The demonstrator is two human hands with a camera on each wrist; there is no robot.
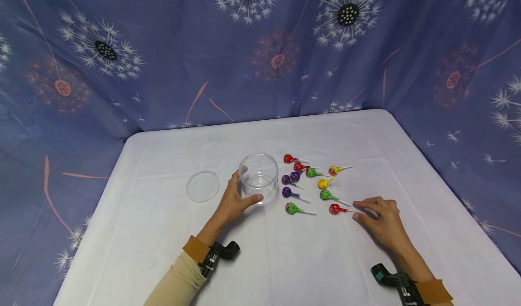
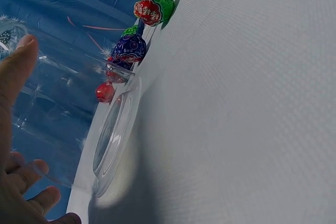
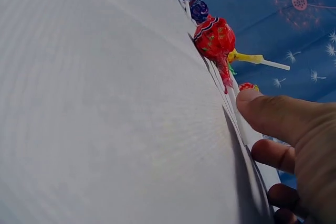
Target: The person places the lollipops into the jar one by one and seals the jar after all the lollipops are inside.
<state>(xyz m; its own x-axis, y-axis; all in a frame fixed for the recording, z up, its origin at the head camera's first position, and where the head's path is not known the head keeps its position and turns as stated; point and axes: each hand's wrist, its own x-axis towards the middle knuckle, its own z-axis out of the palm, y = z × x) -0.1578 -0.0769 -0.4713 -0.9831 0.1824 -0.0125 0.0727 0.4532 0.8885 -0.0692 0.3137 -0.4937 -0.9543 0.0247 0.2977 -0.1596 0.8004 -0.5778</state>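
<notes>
My left hand (image 1: 235,196) holds a clear round plastic jar (image 1: 266,172) by its side, thumb at the front and fingers around the far left. Nothing lies inside the jar, whose clear base also shows in the left wrist view. At the right, my right hand (image 1: 382,220) has thumb and index finger on either side of the stick of a red lollipop (image 1: 335,209), a gap between them in the head view. That red lollipop (image 3: 214,40) lies on the table in the right wrist view, its stick end partly hidden by the thumb.
Between the hands lie several more wrapped lollipops: purple (image 1: 286,191), green (image 1: 291,208), yellow (image 1: 323,183) and red (image 1: 288,158). A clear round lid (image 1: 203,186) lies left of the jar. White cloth covers the table (image 1: 134,233); blue patterned curtains (image 1: 171,48) hang around it.
</notes>
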